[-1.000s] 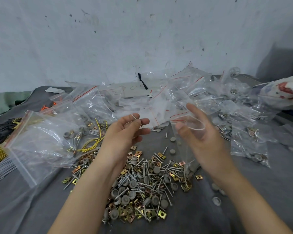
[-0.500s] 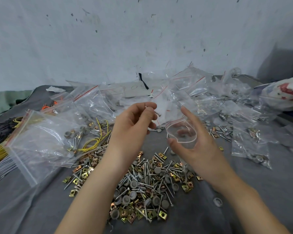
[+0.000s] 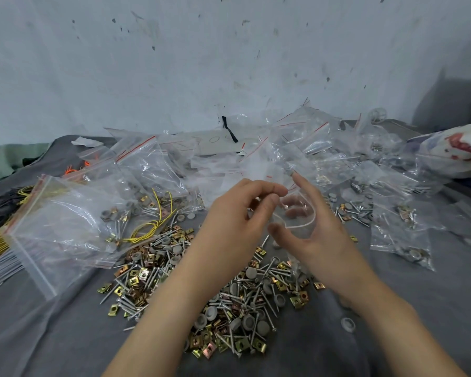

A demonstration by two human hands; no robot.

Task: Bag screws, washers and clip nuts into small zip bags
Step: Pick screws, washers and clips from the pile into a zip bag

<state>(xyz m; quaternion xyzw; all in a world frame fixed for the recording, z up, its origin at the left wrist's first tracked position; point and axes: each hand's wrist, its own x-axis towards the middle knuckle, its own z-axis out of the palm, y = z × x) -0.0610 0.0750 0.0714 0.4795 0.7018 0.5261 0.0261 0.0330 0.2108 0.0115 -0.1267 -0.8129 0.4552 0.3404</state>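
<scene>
Gripping clear zip bag (image 3: 306, 213), mouth open, right fingers (image 3: 303, 184); left fingers (image 3: 269, 189) pinching silver screw (image 3: 285, 205).

A single wide-angle view looks from the person's head, forward and down across a grey table (image 3: 52, 336) toward a pale wall (image 3: 229, 63). The left hand (image 3: 237, 224) and right hand (image 3: 318, 235) sit close below the lens, mid-frame.

Not much to read here: a pale flat card (image 3: 210, 148) at the back by the wall, partly tucked under the heap of clear plastic zip bags with red seal lines (image 3: 310, 131), carries faint grey handwriting, something like "30" and then a stroke too faint to call. Over on the right, a white plastic bag with red print (image 3: 457, 148) shows blotches only, no letters legible
</scene>
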